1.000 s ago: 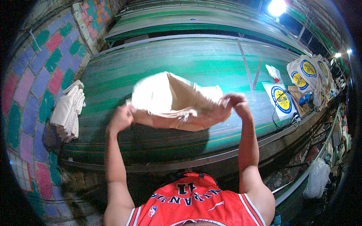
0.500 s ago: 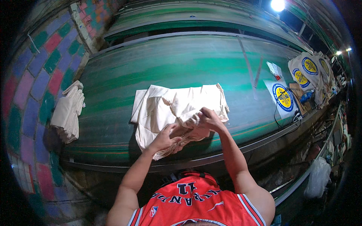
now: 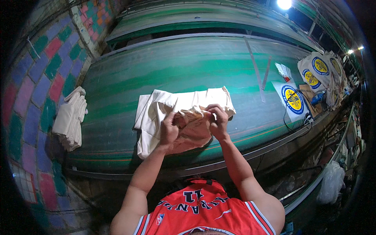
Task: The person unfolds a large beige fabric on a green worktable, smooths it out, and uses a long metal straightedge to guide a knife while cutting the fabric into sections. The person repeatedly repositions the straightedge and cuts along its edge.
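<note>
A pile of cream cloth [image 3: 152,117] lies creased near the front of the long green table [image 3: 196,58]. My left hand [image 3: 169,128] grips one side of a cream cloth piece [image 3: 192,137] on top of it, fingers curled in at the edge. My right hand [image 3: 217,119] pinches the same edge on the other side. Between the hands the edge is gathered and raised, and the piece hangs down toward me in shadow. Parts of the pile under it are hidden.
A folded stack of cream cloth [image 3: 69,122] lies at the table's left end. To the right are a sheet with a round blue-and-yellow emblem [image 3: 291,100], a bundle of white strips [image 3: 283,72] and printed cloths [image 3: 319,72]. A clear plastic bag [image 3: 331,183] hangs at lower right.
Both hands have closed on the cloth's edge and lifted it between them. My left hand has moved up from the pile's near side; the piece now hangs spread toward me.
</note>
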The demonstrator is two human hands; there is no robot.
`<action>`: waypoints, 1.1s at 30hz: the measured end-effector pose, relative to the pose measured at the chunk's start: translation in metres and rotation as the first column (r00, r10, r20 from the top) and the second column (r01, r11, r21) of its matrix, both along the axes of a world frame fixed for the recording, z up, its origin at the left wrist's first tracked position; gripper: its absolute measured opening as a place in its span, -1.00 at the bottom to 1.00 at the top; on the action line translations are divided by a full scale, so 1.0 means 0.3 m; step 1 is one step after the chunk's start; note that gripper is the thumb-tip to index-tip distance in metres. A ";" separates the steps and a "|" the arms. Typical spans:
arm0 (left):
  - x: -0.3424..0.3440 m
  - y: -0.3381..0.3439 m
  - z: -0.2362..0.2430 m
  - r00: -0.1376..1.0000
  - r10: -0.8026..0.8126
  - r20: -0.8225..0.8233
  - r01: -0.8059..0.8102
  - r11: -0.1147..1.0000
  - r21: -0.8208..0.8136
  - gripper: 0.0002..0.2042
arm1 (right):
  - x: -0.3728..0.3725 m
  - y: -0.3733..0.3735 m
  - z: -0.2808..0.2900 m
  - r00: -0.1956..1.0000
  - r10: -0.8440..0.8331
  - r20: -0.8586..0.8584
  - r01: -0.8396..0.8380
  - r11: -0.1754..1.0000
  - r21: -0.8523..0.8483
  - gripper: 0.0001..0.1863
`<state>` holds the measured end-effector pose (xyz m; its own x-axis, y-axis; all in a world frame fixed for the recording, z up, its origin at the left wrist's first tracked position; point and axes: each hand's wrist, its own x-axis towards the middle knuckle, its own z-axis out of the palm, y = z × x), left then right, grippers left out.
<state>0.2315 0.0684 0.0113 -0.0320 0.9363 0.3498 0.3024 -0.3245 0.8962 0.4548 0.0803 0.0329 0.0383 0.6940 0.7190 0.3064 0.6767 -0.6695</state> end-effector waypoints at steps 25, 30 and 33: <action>-0.073 -0.091 0.135 0.846 -0.260 0.465 0.346 0.932 -0.108 -0.69 | -0.091 -0.113 0.034 0.918 0.397 0.015 -0.361 0.849 -0.386 -0.70; -0.054 -0.098 0.150 0.840 -0.173 0.514 0.309 0.932 -0.191 -0.80 | -0.117 -0.118 0.060 0.958 0.280 0.061 -0.256 0.932 -0.255 -0.83; -0.039 -0.109 0.157 0.775 -0.125 0.620 0.312 0.928 -0.204 -0.81 | -0.111 -0.128 0.059 0.969 0.249 0.008 -0.238 0.935 -0.263 -0.83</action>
<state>0.2198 0.0357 0.0583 0.0755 0.9957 0.0545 -0.3595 -0.0238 0.9328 0.4215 0.0418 0.0506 -0.1803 0.8401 0.5116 0.1847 0.5398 -0.8213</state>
